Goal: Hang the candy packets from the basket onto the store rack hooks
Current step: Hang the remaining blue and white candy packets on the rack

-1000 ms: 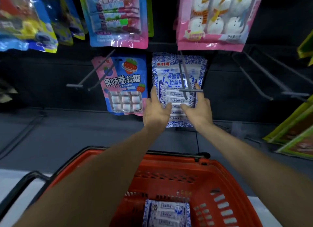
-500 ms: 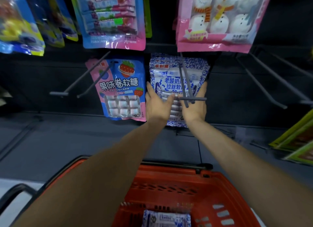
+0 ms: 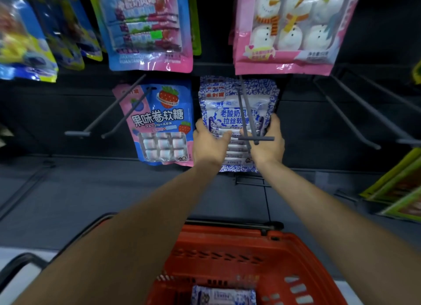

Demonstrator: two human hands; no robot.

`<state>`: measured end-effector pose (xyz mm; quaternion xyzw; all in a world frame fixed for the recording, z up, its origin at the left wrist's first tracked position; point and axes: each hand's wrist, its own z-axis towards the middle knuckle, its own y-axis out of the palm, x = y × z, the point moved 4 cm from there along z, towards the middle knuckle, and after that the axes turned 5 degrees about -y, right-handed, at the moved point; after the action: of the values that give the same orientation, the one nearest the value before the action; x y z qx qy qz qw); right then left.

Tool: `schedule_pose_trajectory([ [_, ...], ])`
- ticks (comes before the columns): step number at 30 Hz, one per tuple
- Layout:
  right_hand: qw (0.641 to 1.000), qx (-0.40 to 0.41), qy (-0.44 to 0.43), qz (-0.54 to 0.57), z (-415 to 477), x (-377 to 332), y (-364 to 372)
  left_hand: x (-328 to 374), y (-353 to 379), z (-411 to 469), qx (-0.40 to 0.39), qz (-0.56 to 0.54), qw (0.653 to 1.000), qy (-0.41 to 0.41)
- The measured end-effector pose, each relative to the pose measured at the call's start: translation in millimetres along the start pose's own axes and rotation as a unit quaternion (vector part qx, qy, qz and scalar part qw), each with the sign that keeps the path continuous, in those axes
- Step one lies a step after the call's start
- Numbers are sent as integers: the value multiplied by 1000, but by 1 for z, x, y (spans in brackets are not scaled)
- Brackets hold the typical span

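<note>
Both your hands are up at the rack, and they hold the same blue-and-white candy packet. Your left hand grips its left edge, with the thumb lying across the front. Your right hand grips its right edge, with the fingers curled round the side. The hands are close together, with only the middle of the packet showing between them.

The packet is up against the dark back wall of the rack. The two gray rods of a rack hook run down across its front. The small bar at the end of the hook sits in front of your right hand. The top of the packet is tucked under the pink snowman packet, so you cannot tell if its hole is on the hook.

Just to the left hangs a strawberry candy packet, touching the side of your left hand. A bare hook sticks out further left.

Down below your arms is the red basket. One more blue-and-white packet lies flat inside it.
</note>
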<state>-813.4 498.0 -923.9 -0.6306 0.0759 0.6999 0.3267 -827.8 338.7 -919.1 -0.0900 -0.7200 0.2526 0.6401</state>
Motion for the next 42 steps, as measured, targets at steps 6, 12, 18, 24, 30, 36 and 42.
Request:
schedule_pose_trajectory([
  [6, 999, 5, 27, -40, -4, -4, -5, -4, -12, -8, 8, -27, 1000, -10],
  [12, 996, 2, 64, -59, -16, -10, -20, 3, -27, -25, -6, 14, 999, -45],
  [18, 995, -27, 49, -83, -53, -27, -42, 2, -60, -60, -33, 101, 994, -7],
  [24, 976, -134, -60, -160, -115, -54, -65, -9, -115, -107, -82, 163, 980, 80],
  [30, 929, -243, -152, -234, -183, -70, -99, -26, -173, -167, -126, 268, 940, 171],
  [36, 901, -312, -177, -245, -242, -63, -110, -62, -226, -203, -146, 349, 893, 245],
  [42, 843, -416, -182, -289, -295, -34, -107, -131, -264, -219, -95, 419, 854, 294],
])
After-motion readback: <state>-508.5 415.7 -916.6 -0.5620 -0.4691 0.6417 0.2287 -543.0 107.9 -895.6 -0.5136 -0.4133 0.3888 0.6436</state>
